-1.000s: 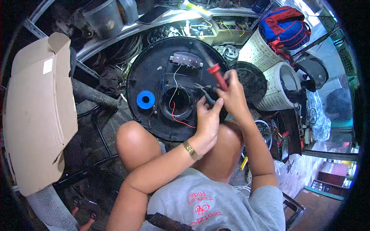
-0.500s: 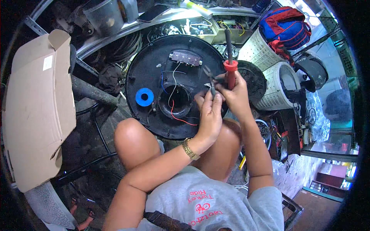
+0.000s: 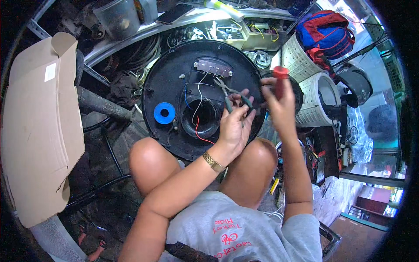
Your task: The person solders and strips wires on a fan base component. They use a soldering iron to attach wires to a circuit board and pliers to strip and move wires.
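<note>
My left hand (image 3: 235,124) is palm up over the right part of a round black plastic housing (image 3: 163,81), its fingers around the handles of pliers (image 3: 221,86). The plier jaws point up toward a small circuit board (image 3: 213,67) fixed on the housing. My right hand (image 3: 283,107), smeared by motion, grips a red-handled soldering iron (image 3: 280,81) right of the housing; its metal barrel does not show clearly. White, blue and red wires (image 3: 198,129) run around the housing's central round opening. A blue solder spool (image 3: 164,113) lies on the housing's left part.
A large cardboard piece (image 3: 41,131) stands at the left. White plastic baskets (image 3: 312,100) stand at the right, with a blue and red bag (image 3: 325,35) on the far one. A lit shelf (image 3: 187,18) with parts runs along the back. My knees flank the housing's near edge.
My hands have moved apart. The right hand has gone right with the soldering iron, and the pliers in my left hand now lie angled up-left with their handles spread.
</note>
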{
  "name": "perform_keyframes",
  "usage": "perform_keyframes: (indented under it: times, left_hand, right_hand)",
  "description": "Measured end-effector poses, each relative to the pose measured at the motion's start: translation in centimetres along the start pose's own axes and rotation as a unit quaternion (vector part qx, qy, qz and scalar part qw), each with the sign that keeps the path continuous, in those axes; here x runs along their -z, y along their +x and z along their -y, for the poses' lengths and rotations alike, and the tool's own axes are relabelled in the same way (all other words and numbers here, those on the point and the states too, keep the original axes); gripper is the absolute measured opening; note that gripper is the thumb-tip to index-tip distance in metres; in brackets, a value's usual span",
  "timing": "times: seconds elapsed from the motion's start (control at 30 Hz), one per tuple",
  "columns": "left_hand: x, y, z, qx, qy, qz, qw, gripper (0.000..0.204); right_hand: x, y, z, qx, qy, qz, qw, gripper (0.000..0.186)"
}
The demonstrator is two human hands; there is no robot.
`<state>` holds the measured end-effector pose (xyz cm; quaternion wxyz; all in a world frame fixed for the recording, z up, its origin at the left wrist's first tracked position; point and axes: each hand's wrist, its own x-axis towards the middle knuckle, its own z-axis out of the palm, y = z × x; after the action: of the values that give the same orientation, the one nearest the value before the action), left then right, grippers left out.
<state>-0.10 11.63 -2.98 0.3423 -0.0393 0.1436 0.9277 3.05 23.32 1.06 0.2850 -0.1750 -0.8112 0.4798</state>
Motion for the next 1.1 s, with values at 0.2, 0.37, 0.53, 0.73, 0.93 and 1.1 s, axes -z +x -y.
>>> perform_keyframes:
  times: [0.2, 0.37, 0.53, 0.73, 0.93, 1.1]
  left_hand:
    - [-0.4, 1.1, -0.7, 0.104, 0.038, -0.147, 0.983, 0.016]
    - [-0.7, 1.7, -1.3, 0.115, 0.056, -0.169, 0.977, 0.022]
    - [-0.7, 1.3, -1.4, 0.083, 0.104, -0.142, 0.981, 0.027]
    - [-0.1, 1.9, -1.8, 0.078, 0.134, -0.115, 0.981, 0.023]
    - [0.3, 2.0, -1.7, 0.072, 0.143, -0.106, 0.981, 0.019]
    - [0.2, 2.0, -1.7, 0.079, 0.147, -0.116, 0.979, 0.019]
  right_hand:
    - [4.1, 0.8, 0.2, -0.031, 0.054, -0.063, 0.996, 0.024]
    - [4.2, 0.2, 1.8, -0.055, 0.071, -0.047, 0.995, 0.018]
    - [4.3, 0.1, 1.8, -0.066, 0.063, -0.032, 0.995, 0.018]
    - [4.5, 0.2, 1.5, -0.046, 0.064, -0.029, 0.996, 0.018]
    - [4.6, 0.1, 1.5, -0.048, 0.025, -0.033, 0.998, 0.027]
    - [4.7, 0.2, 1.7, -0.058, -0.003, -0.038, 0.998, 0.032]
